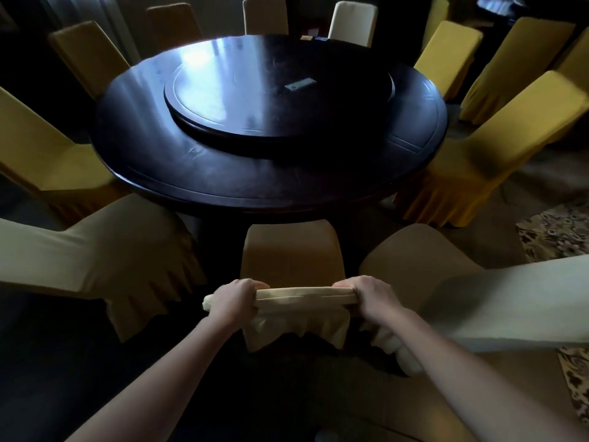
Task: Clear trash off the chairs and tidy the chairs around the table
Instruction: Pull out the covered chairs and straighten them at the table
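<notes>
A chair in a cream-yellow cover (pixel 291 253) stands right in front of me, its seat facing the round dark table (pixel 191 173). My left hand (pixel 237 299) grips the left end of the top of its backrest. My right hand (pixel 366 296) grips the right end. Both hands have their fingers curled over the top edge. No trash shows on this chair's seat. A small flat card or paper (pixel 300 83) lies on the dark turntable (pixel 223 100) in the middle of the table.
Covered chairs ring the table: one close on the left (pixel 121 250), one close on the right (pixel 424 260), yellow ones at right (pixel 484 154) and left (pixel 38 148), several at the far side. Patterned carpet (pixel 554 231) lies at right.
</notes>
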Tool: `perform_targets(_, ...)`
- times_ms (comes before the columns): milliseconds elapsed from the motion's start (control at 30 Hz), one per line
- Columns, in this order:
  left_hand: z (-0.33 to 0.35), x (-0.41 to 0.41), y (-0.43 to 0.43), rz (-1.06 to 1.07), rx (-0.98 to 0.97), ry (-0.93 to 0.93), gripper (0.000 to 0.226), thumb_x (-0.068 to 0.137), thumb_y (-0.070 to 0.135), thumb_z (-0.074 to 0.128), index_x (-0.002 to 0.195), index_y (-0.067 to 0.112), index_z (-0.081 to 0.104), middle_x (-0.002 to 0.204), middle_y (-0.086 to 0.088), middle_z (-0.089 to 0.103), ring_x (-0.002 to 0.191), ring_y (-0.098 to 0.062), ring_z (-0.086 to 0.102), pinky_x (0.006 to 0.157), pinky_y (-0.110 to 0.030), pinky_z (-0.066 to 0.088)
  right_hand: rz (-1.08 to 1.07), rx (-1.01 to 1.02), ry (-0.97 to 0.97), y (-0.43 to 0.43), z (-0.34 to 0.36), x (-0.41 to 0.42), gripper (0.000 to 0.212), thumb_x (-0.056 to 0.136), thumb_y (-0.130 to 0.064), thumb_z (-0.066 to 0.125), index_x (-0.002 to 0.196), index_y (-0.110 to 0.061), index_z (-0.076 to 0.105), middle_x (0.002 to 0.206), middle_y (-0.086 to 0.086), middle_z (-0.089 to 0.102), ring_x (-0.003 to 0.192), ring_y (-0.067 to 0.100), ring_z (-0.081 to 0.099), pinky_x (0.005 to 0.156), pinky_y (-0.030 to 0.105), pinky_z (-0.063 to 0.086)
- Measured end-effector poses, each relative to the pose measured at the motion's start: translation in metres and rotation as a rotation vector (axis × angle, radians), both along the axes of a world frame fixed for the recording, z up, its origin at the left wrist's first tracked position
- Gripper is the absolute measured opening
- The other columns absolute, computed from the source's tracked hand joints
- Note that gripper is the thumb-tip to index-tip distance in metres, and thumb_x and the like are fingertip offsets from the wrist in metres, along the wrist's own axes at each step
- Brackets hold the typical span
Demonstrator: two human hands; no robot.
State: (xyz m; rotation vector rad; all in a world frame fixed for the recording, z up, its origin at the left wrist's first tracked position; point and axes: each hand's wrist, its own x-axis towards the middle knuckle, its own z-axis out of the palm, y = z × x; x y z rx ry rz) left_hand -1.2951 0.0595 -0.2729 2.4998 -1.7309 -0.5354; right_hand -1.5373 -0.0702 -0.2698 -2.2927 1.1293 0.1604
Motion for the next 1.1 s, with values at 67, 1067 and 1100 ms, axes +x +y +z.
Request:
perform_targets(67, -0.003, -0.001, -0.002, 0.01, -0.004, 0.0, 0.042, 0.077, 0.022, 0.062, 0.111, 0.047, 0.062, 0.105, 0.013, 0.068, 0.101, -0.014, 0.064, 0.068, -0.028, 0.045, 0.012, 0.002, 0.012, -0.004, 0.001, -0.001, 0.024, 0.093, -0.031, 0.053, 0.108, -0.044, 0.065, 0.1, -0.015, 0.066, 0.096, 0.013, 0.06, 0.075, 0.032, 0.049)
perform_targets(1067, 0.0, 0.017, 0.016, 0.02, 0.118, 0.096, 0.078, 0.074, 0.036, 0.074, 0.143, 0.031, 0.037, 0.149, -0.001, 0.039, 0.138, -0.023, 0.035, 0.108, -0.041, 0.036, -0.102, -0.066, -0.043, 0.03, -0.015, 0.004, 0.067, 0.082, -0.019, 0.071, 0.141, -0.032, 0.042, 0.137, -0.002, 0.055, 0.125, 0.022, 0.049, 0.101, 0.043, 0.046)
perform_targets(1100, 0.002, 0.013, 0.018, -0.01, 0.13, 0.117, 0.09, 0.074, 0.04, 0.075, 0.149, 0.029, 0.026, 0.157, -0.001, 0.024, 0.145, -0.022, 0.02, 0.115, -0.043, 0.026, -0.109, -0.072, -0.059, 0.034, -0.014, -0.001, 0.069, 0.082, -0.019, 0.071, 0.143, -0.029, 0.04, 0.141, -0.002, 0.051, 0.13, 0.022, 0.045, 0.105, 0.044, 0.042)
